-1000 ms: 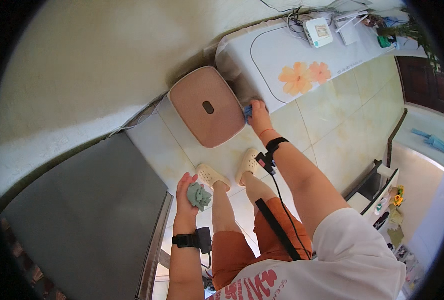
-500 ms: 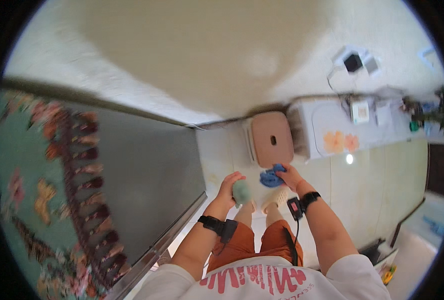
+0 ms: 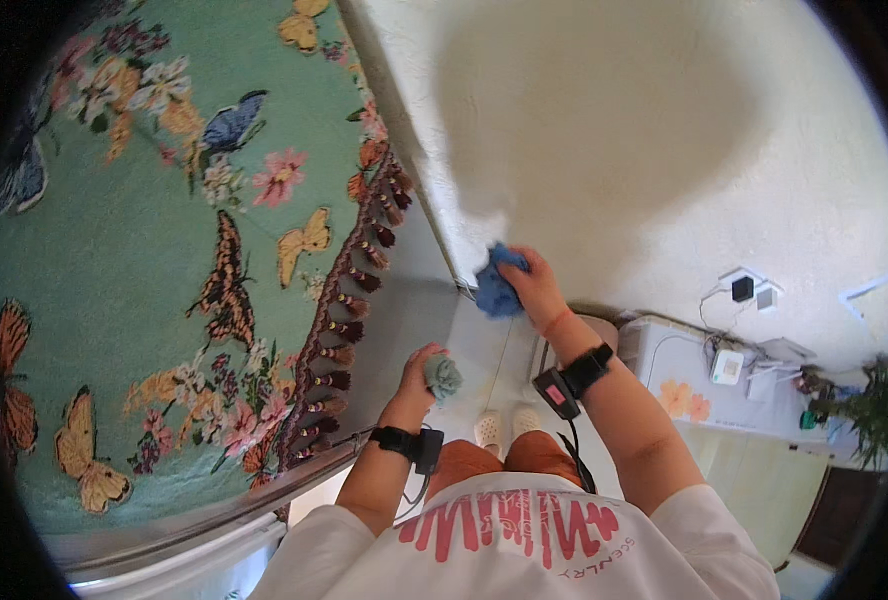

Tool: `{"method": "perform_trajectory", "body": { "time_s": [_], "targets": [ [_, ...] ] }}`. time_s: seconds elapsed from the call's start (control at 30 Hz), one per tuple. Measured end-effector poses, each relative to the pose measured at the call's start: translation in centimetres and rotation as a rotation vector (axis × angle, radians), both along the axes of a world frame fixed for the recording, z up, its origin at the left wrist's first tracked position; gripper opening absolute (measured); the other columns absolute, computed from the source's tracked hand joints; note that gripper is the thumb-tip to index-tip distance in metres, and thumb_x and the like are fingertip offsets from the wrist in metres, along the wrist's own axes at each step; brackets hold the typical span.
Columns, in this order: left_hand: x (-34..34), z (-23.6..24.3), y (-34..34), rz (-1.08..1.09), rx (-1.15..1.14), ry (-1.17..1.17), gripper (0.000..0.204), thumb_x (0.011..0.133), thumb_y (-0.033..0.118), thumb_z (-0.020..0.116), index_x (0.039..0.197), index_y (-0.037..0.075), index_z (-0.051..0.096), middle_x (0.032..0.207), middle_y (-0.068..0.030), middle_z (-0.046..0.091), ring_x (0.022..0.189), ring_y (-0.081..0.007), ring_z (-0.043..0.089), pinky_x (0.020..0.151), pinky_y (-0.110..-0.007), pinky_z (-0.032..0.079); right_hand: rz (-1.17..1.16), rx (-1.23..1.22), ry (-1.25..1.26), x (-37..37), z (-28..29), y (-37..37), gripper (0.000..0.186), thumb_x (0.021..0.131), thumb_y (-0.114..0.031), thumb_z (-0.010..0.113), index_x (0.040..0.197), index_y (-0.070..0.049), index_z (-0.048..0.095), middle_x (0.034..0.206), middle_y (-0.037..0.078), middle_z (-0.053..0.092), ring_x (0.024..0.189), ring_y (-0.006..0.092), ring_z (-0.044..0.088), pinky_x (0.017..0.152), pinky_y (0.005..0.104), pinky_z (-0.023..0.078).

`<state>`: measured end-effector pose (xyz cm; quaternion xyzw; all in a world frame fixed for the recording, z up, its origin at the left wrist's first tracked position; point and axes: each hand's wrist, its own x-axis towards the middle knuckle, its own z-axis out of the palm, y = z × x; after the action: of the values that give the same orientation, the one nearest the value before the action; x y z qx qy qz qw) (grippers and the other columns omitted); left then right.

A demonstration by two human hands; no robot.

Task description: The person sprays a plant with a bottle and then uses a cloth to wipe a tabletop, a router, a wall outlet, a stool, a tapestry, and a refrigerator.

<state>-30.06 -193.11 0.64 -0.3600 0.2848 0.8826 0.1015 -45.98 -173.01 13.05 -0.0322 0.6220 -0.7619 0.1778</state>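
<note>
Head view, right hand half-hiding blue cloth, left hand clutching green wad

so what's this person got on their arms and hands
Both hands are bare, no gloves. The left wrist carries a black strap with a small black box and a thin cable. The right wrist has a black strap with a black and pink box. Short white sleeves end above the elbows.

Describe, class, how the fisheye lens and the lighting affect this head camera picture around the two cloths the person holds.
Head view: a black vignette rings the frame, and the fringed butterfly cloth bows with the rim; a soft shadow darkens the cream wall above the right hand pressing the blue cloth; the left hand with the green cloth is evenly lit and fairly sharp.
</note>
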Motion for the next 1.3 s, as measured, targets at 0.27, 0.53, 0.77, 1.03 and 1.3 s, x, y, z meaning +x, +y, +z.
{"method": "perform_trajectory", "body": {
  "time_s": [0.27, 0.53, 0.77, 1.03, 1.3],
  "targets": [
    [1.3, 10.5, -0.3, 0.160, -0.283, 0.041, 0.047, 0.081, 0.014, 0.061, 0.124, 0.009, 0.044, 0.118, -0.0097, 0.051, 0.096, -0.0210, 0.056, 0.080, -0.034, 0.048, -0.267, 0.110, 0.731, -9.9, 5.9, -13.8, 0.036, 0.075, -0.002, 0.060, 0.108, -0.001, 0.046, 0.099, 0.020, 0.054, 0.094, 0.0340, 0.055, 0.083, 0.0360, 0.044],
    [-2.9, 18.2, -0.7, -0.031, -0.491, 0.205, 0.051, 0.083, 0.010, 0.054, 0.131, 0.006, 0.039, 0.137, -0.0081, 0.038, 0.112, -0.0193, 0.046, 0.087, -0.033, 0.045, 0.236, 0.571, 0.613, -12.8, 0.5, -13.2, 0.043, 0.069, -0.001, 0.058, 0.110, -0.001, 0.047, 0.108, 0.023, 0.053, 0.102, 0.0406, 0.051, 0.089, 0.0407, 0.042],
    [-10.7, 20.6, 0.0, -0.050, -0.608, 0.398, 0.056, 0.083, 0.005, 0.051, 0.137, 0.006, 0.033, 0.141, -0.0099, 0.033, 0.117, -0.0198, 0.044, 0.090, -0.033, 0.044, 0.148, 0.435, 0.984, -15.0, 4.2, -14.3, 0.044, 0.068, -0.010, 0.063, 0.109, -0.001, 0.050, 0.105, 0.023, 0.054, 0.099, 0.0397, 0.052, 0.087, 0.0417, 0.043],
    [-14.1, 19.8, -0.3, 0.059, -0.531, 0.417, 0.059, 0.087, 0.012, 0.054, 0.140, 0.008, 0.028, 0.138, -0.0097, 0.036, 0.096, -0.0199, 0.056, 0.080, -0.033, 0.048, 0.298, 0.509, 0.787, -13.7, 6.0, -10.4, 0.033, 0.068, -0.015, 0.064, 0.096, 0.000, 0.057, 0.088, 0.019, 0.061, 0.084, 0.0365, 0.059, 0.077, 0.0397, 0.047],
    [-19.1, 18.6, -1.1, -0.116, -0.631, 0.554, 0.055, 0.083, 0.028, 0.065, 0.128, 0.006, 0.041, 0.106, -0.0046, 0.055, 0.078, -0.0143, 0.057, 0.064, -0.028, 0.048, 0.460, 0.491, 0.514, -12.6, 7.8, -4.7, 0.033, 0.074, -0.019, 0.065, 0.100, 0.000, 0.059, 0.090, 0.015, 0.063, 0.084, 0.0207, 0.061, 0.076, 0.0329, 0.049]
  ]
}}
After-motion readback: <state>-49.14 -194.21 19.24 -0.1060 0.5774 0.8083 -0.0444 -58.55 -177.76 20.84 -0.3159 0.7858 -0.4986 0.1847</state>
